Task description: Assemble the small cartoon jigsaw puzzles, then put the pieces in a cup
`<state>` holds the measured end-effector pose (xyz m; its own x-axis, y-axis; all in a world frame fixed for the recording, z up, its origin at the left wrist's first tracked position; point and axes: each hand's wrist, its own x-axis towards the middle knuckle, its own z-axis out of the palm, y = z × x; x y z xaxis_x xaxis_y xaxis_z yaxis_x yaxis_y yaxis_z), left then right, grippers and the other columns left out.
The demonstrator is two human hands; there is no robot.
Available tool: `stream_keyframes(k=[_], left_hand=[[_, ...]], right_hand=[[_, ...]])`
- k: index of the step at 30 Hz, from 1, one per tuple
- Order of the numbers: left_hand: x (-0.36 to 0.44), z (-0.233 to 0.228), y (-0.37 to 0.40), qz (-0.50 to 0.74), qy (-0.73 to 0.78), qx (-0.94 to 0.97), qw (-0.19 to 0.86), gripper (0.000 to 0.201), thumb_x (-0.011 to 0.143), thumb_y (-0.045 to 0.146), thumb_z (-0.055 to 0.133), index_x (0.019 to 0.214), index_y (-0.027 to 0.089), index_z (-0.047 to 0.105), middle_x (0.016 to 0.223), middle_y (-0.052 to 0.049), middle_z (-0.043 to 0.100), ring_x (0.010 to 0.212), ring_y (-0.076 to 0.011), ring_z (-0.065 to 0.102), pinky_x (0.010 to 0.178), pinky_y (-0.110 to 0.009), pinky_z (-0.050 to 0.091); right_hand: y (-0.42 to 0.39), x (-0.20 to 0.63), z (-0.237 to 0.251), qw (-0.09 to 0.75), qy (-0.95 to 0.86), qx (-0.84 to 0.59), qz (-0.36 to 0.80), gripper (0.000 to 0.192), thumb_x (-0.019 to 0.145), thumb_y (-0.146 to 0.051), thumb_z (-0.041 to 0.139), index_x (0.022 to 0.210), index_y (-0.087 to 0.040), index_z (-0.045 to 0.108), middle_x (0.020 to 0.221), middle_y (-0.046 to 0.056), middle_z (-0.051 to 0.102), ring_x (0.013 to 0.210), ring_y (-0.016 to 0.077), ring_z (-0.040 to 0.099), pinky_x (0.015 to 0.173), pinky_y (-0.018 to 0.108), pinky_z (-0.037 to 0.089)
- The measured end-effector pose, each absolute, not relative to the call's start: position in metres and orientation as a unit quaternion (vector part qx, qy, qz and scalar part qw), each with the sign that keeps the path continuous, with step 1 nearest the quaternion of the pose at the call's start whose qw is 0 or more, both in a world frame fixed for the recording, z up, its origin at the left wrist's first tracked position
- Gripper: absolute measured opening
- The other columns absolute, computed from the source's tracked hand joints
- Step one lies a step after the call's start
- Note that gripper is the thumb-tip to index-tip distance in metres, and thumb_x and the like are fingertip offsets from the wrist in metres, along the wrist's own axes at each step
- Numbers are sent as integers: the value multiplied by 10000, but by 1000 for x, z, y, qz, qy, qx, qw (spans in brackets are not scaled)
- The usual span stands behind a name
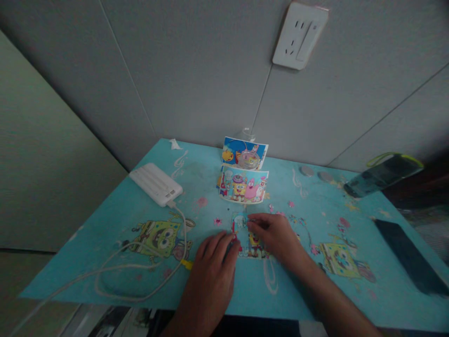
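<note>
A partly assembled cartoon jigsaw puzzle [242, 225] lies flat on the tablecloth in front of me. At its upper middle, my right hand [275, 234] has thumb and index finger pinched close over a small puzzle piece, mostly hidden by the fingers. My left hand [215, 264] rests at the puzzle's lower left edge, its fingers curled and the thumb close to the index finger; what lies between them is hidden. Loose puzzle pieces [217, 221] are scattered left and right of the puzzle. Just beyond it leans a cartoon picture card [243, 186].
Behind the card are a second picture [227, 149] and a clear round container [249, 160]. A white power bank [156, 184] with a cable [140, 297] lies left. Right are two round lids [325, 176], a bottle [384, 174] and a dark flat object [410, 255]. A wall stands behind.
</note>
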<state>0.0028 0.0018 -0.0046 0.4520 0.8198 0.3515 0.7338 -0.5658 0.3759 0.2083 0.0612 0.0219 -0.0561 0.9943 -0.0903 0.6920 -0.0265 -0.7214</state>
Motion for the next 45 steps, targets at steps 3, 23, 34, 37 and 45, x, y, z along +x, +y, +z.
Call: stream_keyframes(k=[3,23,34,37,45], left_hand=[[3,-4,1,244,461,849,85,393,916,59,494,1268,183,616,1311,-103,623,1219,-295,548,1030,-522,470],[3,-2,3,259,450,851,76,373,921,54,489,1250,163,625,1298,-112,634,1213,-294,558,1012,-522,491],[2,-4,2,247,450,854,80,358,942,69,486,1266,164,602,1320,-112,607,1250,-288,525,1045,-517,461],[1,-3,2,249,451,854,77,358,937,54,481,1255,164,602,1321,-115,604,1243,-280,531,1044,-505,462],[2,-1,3,247,449,856,73,337,938,67,486,1237,166,605,1299,-122,613,1228,-289,545,1029,-512,474]], right_hand=[[60,205,25,226,-664,-655,281,255,894,-335,653,1088,-220,773,840,33,785,710,200,715,656,296,515],[45,203,15,205,-788,-565,133,190,974,-262,597,1054,-249,769,896,57,682,845,192,644,822,332,513],[41,203,16,217,-786,-568,115,226,1003,-250,533,1070,-224,747,939,68,677,877,198,630,844,345,496],[41,206,14,239,-781,-566,113,226,999,-240,535,1064,-216,750,927,72,679,854,198,634,827,344,503],[45,211,15,261,-778,-562,101,235,985,-218,530,1088,-206,741,912,71,665,840,197,629,807,342,508]])
